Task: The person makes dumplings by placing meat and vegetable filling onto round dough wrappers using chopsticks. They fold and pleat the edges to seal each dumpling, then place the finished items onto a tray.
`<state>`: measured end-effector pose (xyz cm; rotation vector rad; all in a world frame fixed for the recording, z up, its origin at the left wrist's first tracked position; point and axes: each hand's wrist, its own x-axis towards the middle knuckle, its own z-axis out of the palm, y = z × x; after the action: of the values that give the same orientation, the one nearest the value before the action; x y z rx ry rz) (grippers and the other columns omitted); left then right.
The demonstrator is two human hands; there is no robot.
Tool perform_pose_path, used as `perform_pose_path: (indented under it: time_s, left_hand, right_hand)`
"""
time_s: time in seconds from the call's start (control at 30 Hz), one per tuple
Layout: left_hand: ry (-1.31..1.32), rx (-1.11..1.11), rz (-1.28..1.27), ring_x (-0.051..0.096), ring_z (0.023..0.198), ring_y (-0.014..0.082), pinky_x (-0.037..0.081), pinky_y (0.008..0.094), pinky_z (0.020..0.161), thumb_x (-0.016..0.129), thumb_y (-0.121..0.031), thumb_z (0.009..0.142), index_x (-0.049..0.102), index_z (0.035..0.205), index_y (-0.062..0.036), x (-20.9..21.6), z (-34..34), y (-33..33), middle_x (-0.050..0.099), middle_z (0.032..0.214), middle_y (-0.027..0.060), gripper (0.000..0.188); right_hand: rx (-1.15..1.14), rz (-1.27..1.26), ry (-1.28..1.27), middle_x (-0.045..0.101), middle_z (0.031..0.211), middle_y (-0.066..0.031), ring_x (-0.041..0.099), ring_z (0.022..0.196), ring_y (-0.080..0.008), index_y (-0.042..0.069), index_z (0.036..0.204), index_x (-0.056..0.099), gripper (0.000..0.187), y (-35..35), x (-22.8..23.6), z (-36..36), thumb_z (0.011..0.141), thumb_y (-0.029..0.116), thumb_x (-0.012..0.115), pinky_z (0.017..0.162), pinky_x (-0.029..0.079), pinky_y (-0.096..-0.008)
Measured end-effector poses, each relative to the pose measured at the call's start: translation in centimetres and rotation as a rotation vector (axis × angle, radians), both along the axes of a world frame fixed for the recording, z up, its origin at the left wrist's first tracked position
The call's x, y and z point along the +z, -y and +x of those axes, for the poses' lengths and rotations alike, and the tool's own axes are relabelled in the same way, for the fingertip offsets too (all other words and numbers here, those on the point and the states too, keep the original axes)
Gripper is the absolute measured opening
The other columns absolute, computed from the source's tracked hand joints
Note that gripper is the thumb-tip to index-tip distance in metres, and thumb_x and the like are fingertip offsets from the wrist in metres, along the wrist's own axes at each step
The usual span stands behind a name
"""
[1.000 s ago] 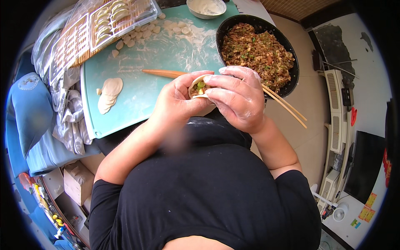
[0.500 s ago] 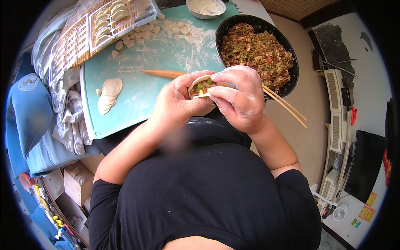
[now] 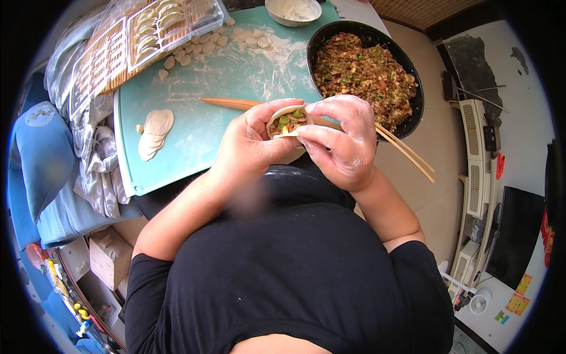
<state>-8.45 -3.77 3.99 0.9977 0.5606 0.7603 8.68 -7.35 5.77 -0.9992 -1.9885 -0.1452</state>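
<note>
A round bit of dough with filling inside, an open dumpling (image 3: 287, 123), is up in the air between the two hands, in front of the person's tummy. Its mouth is open, and I can see green and brown bits in it. The left hand (image 3: 247, 133) holds it on the left side, with the thumb below and the fingers curled above. The right hand (image 3: 345, 133) has white flour on it. Its fingers are bent, with a gap between them, and the tips hold the right end of the dough, one above and one below. It is a bit hard to see how tightly they squeeze.

Behind the hands is a wooden rolling pin (image 3: 227, 104), lying on a green mat (image 3: 194, 144). On the left of the mat is a small pile of flat dough rounds (image 3: 158, 127). Near the far edge are little dough lumps (image 3: 206, 45) and spread flour.

To the right is a black pan (image 3: 417, 112) full of brown and green filling (image 3: 362, 71). Two chopsticks (image 3: 407, 153) stick out from it, near the right hand. Farther back are a bowl (image 3: 295, 22) of flour and, on the left, clear trays (image 3: 127, 47) with some folded dumplings (image 3: 156, 26).
</note>
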Motion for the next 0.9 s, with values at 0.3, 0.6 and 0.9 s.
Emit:
perform_pose_path:
  time_s: [0.3, 0.6, 0.9]
  left_hand:
    - [0.009, 0.028, 0.022, 0.055, 0.101, 0.012, 0.045, 0.0248, 0.087, 0.058, 0.005, 0.077, 0.045, 0.123, 0.0027, 0.24, 0.1, 0.08, 0.057, 0.113, 0.0084, 0.049]
    - [0.03, 0.026, 0.047, 0.053, 0.104, 0.012, 0.043, 0.0255, 0.089, 0.056, 0.006, 0.076, 0.045, 0.123, 0.0035, -0.02, 0.07, 0.02, 0.056, 0.116, 0.008, 0.048]
    - [0.026, 0.017, 0.039, 0.053, 0.103, 0.0111, 0.043, 0.0247, 0.09, 0.054, 0.006, 0.076, 0.047, 0.122, 0.0039, 0.0, -0.05, -0.05, 0.056, 0.114, 0.0076, 0.046]
  right_hand:
    - [0.026, -0.054, -0.029, 0.059, 0.098, -0.0058, 0.055, 0.086, -0.027, 0.011, 0.084, 0.064, 0.027, 0.12, -0.36, 0.03, 0.059, 0.003, 0.072, 0.076, 0.044, -0.0385]
    - [0.084, -0.057, -0.08, 0.06, 0.095, -0.0044, 0.056, 0.084, -0.0261, 0.011, 0.084, 0.063, 0.027, -0.22, -0.77, -0.16, 0.06, 0.003, 0.072, 0.074, 0.044, -0.0369]
    - [0.044, -0.006, 0.074, 0.062, 0.093, -0.0042, 0.056, 0.086, -0.0253, 0.009, 0.084, 0.061, 0.025, 0.02, 0.06, -0.26, 0.062, 0.002, 0.071, 0.076, 0.045, -0.0367]
